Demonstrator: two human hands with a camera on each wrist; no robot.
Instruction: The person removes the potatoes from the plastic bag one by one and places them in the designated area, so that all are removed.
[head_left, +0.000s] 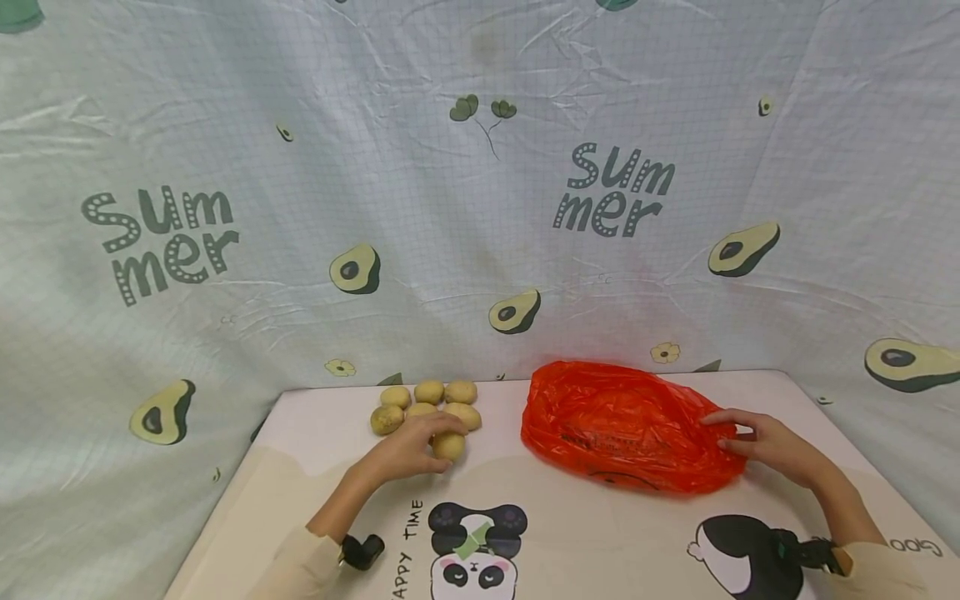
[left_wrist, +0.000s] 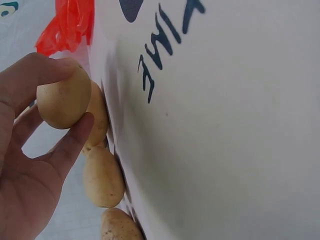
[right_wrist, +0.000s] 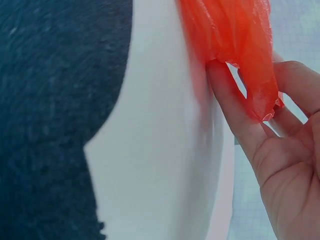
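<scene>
My left hand point(head_left: 408, 450) pinches a potato point(left_wrist: 64, 97) between thumb and fingertips, at the near side of a group of potatoes. Behind it, several more potatoes point(head_left: 387, 419) lie close together in rows on the left of the table; the left hand partly covers one of them. To the right lies a crumpled red plastic bag point(head_left: 618, 429), its mouth spread. My right hand point(head_left: 780, 448) grips the bag's right end, with thumb and fingers on either side of the thin plastic point(right_wrist: 257, 75). What the bag holds inside cannot be made out.
The table point(head_left: 315, 417) has a pale cover printed with a panda point(head_left: 474, 554) and a dark-haired figure point(head_left: 742, 550). A light curtain point(head_left: 420, 208) with avocado prints hangs right behind the table's far edge. Dark wrist cameras point(head_left: 362, 552) sit on both wrists.
</scene>
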